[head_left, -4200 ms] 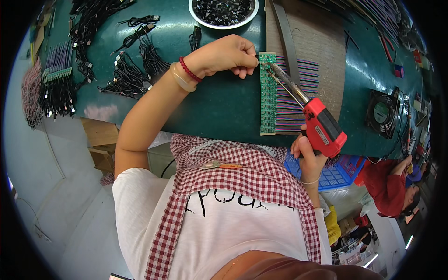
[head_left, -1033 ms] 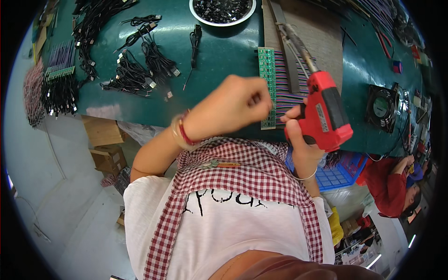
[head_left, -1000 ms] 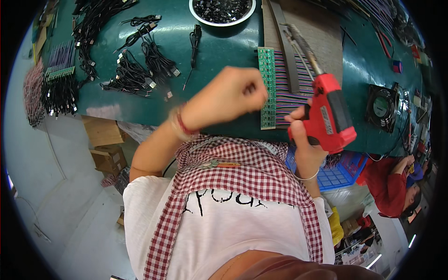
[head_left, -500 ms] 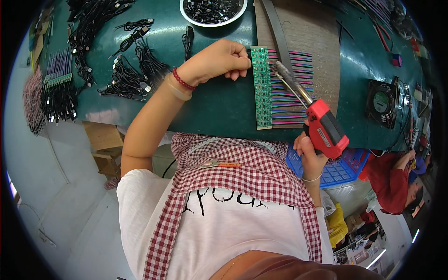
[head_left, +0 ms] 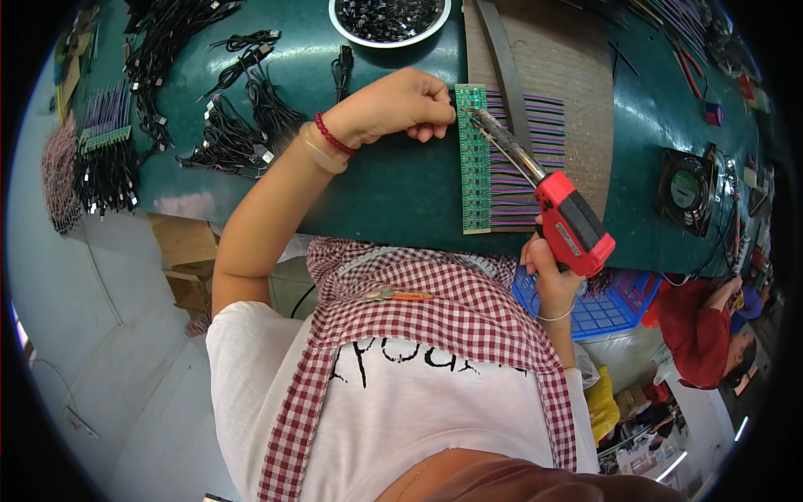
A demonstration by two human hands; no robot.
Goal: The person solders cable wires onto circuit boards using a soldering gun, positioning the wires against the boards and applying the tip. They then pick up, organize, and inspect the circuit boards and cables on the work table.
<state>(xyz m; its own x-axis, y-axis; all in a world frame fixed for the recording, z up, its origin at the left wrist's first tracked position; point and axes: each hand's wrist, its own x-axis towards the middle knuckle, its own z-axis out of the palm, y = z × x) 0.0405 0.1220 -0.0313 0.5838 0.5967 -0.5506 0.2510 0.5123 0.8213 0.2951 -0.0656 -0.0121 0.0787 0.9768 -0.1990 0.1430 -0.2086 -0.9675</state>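
A strip of green circuit boards [head_left: 476, 184] lies near the table's front edge, with multicoloured wires [head_left: 544, 132] running out from its right side. My right hand [head_left: 554, 280] is wrapped round the handle of a red and black soldering gun [head_left: 577, 224], whose tip touches or hovers just above the strip's upper part. At the strip's upper left edge, my left hand [head_left: 408, 107] is closed in a pinch. What its fingertips hold is hidden or too small to make out.
A grey metal bar [head_left: 507, 67] lies over the wires on a brown board [head_left: 581, 75]. A white bowl [head_left: 389, 45] of small black parts stands behind my left hand. Bundled black cables [head_left: 230, 138] lie left. A small fan [head_left: 687, 186] and a co-worker [head_left: 711, 335] are at right.
The soldering gun has moved left and slightly down with my right hand, its tip going from the wire side onto the green strip. My left hand stays pinched at the strip's edge.
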